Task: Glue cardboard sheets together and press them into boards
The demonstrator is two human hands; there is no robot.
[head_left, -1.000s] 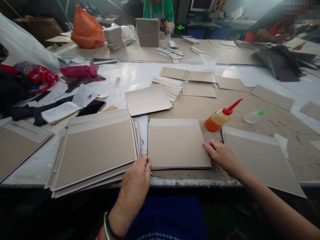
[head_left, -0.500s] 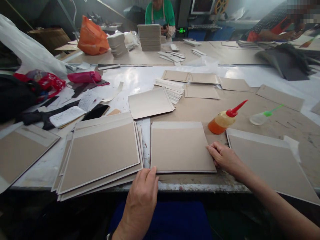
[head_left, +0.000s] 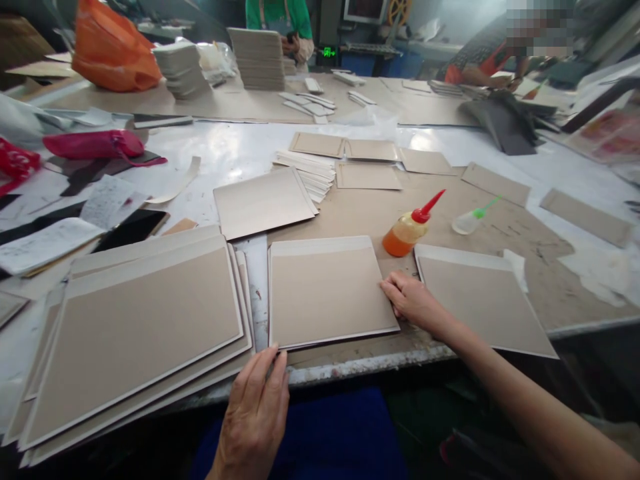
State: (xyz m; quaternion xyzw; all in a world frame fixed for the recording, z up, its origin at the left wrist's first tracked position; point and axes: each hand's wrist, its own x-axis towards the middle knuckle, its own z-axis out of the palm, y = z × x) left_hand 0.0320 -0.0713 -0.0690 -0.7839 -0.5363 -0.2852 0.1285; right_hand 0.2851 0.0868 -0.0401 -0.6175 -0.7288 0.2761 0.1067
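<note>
A small stack of grey-brown cardboard panels (head_left: 325, 293), with a paler strip along the top, lies flat in front of me. My right hand (head_left: 413, 303) is closed at its right edge, thumb and finger pinching the side. At the lower left corner, my left hand (head_left: 255, 407) touches the stack with outstretched fingertips; its palm is hidden. A bigger fanned pile of similar panels (head_left: 150, 327) sits to the left. Beyond my right hand stands a squeeze bottle (head_left: 403, 233) of orange liquid with a red nozzle. Another panel (head_left: 475, 300) lies to the right.
Behind are a tilted panel (head_left: 265, 203), a fan of pale strips (head_left: 307, 173) and several smaller boards (head_left: 370, 177). A clear bottle with a green nozzle (head_left: 467, 222) lies farther right. Papers (head_left: 45, 247) and a pink pouch (head_left: 95, 143) clutter the left. Two people work across the table.
The view has turned to the right, so things sit farther left in the picture. The middle stack's front edge now appears slightly slanted. Both hands stay at the same edge and corner.
</note>
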